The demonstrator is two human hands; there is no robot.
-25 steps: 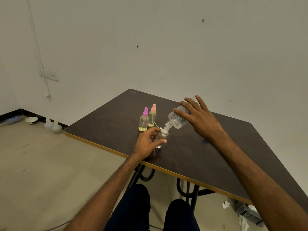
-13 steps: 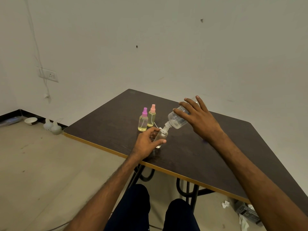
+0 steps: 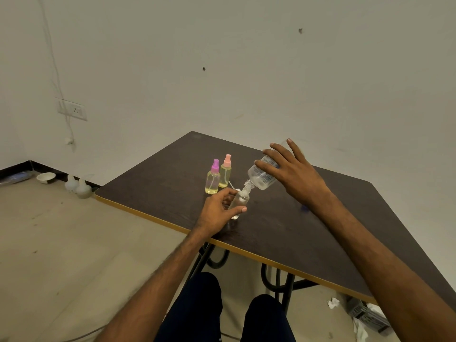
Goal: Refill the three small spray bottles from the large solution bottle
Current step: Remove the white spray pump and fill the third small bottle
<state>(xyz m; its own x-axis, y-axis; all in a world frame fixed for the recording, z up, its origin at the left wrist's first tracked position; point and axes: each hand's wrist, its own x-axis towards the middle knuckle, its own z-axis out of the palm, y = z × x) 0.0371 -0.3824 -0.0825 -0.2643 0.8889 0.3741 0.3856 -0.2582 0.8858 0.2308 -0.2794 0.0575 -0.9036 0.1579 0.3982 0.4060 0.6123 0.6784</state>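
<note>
Likely the last refill — the left hand (image 3: pixel 217 211) curls fingers and thumb round the uncapped small bottle (image 3: pixel 240 201) near the front edge of the tabletop (image 3: pixel 283 230), the right hand (image 3: pixel 293 174), fingers spread, clasps the large solution bottle (image 3: pixel 261 174) tipped neck-down into it — next, right it before overflow.

Large bottle (image 3: pixel 261 176) label: unreadable print

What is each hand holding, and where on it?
Left hand grips the small clear bottle round its body; right hand holds the large bottle round its body.
</note>
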